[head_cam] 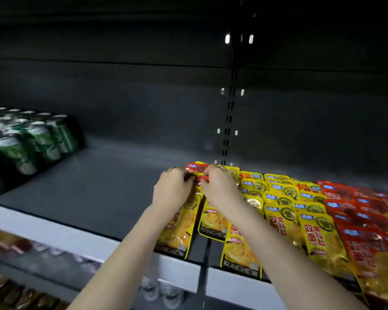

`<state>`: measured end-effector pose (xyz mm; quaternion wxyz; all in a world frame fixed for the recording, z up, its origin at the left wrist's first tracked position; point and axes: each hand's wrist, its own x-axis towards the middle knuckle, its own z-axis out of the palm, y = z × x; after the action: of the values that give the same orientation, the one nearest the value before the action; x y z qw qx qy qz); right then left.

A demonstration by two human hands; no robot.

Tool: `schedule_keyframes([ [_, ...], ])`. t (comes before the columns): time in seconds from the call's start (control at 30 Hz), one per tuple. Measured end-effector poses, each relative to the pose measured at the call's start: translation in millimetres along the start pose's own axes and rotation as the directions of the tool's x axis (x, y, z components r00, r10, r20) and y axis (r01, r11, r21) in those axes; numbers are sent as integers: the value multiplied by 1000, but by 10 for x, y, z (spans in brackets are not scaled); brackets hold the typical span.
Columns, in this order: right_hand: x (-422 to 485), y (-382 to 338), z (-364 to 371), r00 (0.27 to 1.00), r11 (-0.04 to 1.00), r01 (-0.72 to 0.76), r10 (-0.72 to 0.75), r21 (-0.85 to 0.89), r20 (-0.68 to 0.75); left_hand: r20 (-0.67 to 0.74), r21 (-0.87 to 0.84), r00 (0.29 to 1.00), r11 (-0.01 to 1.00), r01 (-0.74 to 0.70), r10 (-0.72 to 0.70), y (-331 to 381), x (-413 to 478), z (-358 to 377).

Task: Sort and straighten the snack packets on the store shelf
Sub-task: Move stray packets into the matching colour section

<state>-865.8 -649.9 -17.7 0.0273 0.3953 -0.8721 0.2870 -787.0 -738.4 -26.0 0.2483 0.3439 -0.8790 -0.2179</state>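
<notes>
Yellow snack packets (285,211) lie in overlapping rows on the grey shelf (94,193), right of centre. Red packets (365,222) fill the far right. At the back of the leftmost yellow row sits a red packet (196,170). My left hand (171,189) and my right hand (220,184) both pinch this red packet at its near edge, fingers curled on it. Beneath my wrists, two yellow packets (179,229) lie slanted, overhanging the shelf's front edge.
Green drink cans (29,139) stand in a block at the shelf's far left. A slotted upright (227,121) runs up the dark back wall. Lower shelves below hold blurred goods (20,294) and cans.
</notes>
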Motion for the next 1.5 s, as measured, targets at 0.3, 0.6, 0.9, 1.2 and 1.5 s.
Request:
schedule_keyframes([
  [0.3,6,17,25,993,982,17,6,189,-120,-3,-21,1000,999,31,-31,3,88,38],
  [0.6,40,30,-225,894,862,133,109,489,-435,17,-361,999,932,-37,46,133,162,-106],
  [0.9,-29,107,-680,860,677,263,159,687,-486,-94,-675,987,721,-160,131,550,146,-285],
  [1.2,-399,641,-1194,877,649,189,226,737,-424,47,-803,970,587,-105,239,1315,-215,-141],
  [1.5,-1051,1561,-1681,861,607,56,372,793,-346,200,-811,912,583,-50,357,2124,-712,454],
])
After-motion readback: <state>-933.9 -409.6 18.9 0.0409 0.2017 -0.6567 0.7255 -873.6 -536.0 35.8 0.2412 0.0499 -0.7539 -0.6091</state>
